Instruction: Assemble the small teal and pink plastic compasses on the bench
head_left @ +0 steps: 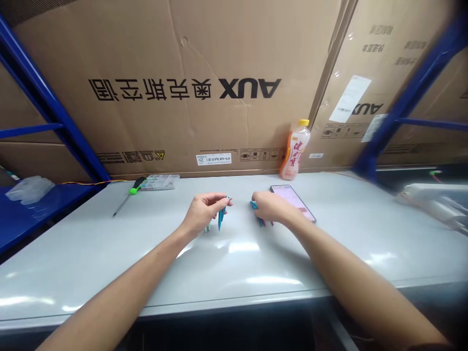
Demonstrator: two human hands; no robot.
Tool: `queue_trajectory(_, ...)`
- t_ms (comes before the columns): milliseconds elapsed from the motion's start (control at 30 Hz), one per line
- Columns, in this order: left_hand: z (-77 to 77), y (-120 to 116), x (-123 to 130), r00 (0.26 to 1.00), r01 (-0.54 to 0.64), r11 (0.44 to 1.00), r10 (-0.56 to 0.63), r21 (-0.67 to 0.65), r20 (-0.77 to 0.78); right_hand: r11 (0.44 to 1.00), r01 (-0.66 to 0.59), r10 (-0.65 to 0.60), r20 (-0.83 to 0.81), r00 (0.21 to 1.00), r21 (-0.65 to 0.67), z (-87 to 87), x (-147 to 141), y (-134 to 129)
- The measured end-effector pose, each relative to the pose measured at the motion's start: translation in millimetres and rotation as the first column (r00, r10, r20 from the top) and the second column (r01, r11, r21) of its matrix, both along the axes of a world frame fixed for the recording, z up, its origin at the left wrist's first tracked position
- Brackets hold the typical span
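The left hand [203, 212] is held just above the middle of a grey table [109, 273], its fingers closed together on the upper end of a slim teal plastic pen [221, 219], which hangs tilted downward. A small pale piece [207, 228] is seen below that hand, but its form cannot be made out. Just beside it at 3 o'clock, the right hand [272, 207] is curved over a blue piece [254, 204], with thin coloured tips [262, 222] showing beneath; whether these are clamped or merely covered cannot be told. The pens would appear light and stiff, with smooth barrels that may slip, and are best taken by the barrel. A phone [292, 202] lies at 2 o'clock from the hands, a plastic bottle [295, 151] stands at 1 o'clock, and a green-handled screwdriver [133, 187] lies at 10 o'clock beside a clear plastic box [160, 182].
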State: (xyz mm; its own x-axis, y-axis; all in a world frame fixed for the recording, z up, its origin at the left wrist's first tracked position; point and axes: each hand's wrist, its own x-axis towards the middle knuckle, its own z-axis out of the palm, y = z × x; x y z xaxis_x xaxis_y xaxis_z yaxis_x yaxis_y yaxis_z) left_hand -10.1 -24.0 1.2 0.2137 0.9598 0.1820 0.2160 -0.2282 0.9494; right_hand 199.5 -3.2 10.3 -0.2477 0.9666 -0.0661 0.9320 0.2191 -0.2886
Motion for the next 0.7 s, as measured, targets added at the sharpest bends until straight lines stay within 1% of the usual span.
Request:
queue_trajectory(100,0.0,-0.3,0.5,1.0,-0.003,1.0,0.003,0.015,-0.023,0.999,0.026,-0.027,0.033,0.999,0.041,-1.4,-6.1,-4.1)
queue_trajectory(333,0.7,0.3,-0.8,1.0,-0.014,1.0,0.014,0.016,-0.001,0.99,0.067,-0.073,0.045,0.996,0.123,-9.7,-12.5,-2.9)
queue_trajectory(400,0.7,0.7,-1.1,1.0,-0.015,1.0,0.015,0.016,0.003,0.989,0.062,-0.071,0.063,0.996,0.133,-6.3,-12.3,-2.4)
queue_trajectory(467,0.7,1.0,-1.1,1.0,-0.019,1.0,0.019,0.019,0.004,0.988,0.058,-0.067,0.057,0.996,0.141,2.3,-11.5,-3.8)
queue_trajectory(500,0.7,1.0,-1.0,1.0,-0.023,1.0,0.023,0.019,0.002,0.988,0.053,-0.058,0.037,0.998,0.143,7.8,-11.1,-5.4)
queue_trajectory(533,0.9,1.0,-0.9,1.0,-0.025,1.0,0.025,0.019,-0.005,0.988,0.04,-0.037,-0.019,0.999,0.15,13.6,-10.8,-7.5)
queue_trajectory(600,1.4,0.9,-0.8,1.0,-0.024,0.999,0.024,0.024,-0.019,0.989,-0.047,0.072,-0.175,0.982,0.142,23.8,-10.9,-12.8)
queue_trajectory(700,1.8,1.1,-1.0,0.999,-0.017,0.999,0.018,0.041,-0.037,0.978,-0.191,0.21,-0.396,0.894,0.087,31.1,-12.4,-19.8)
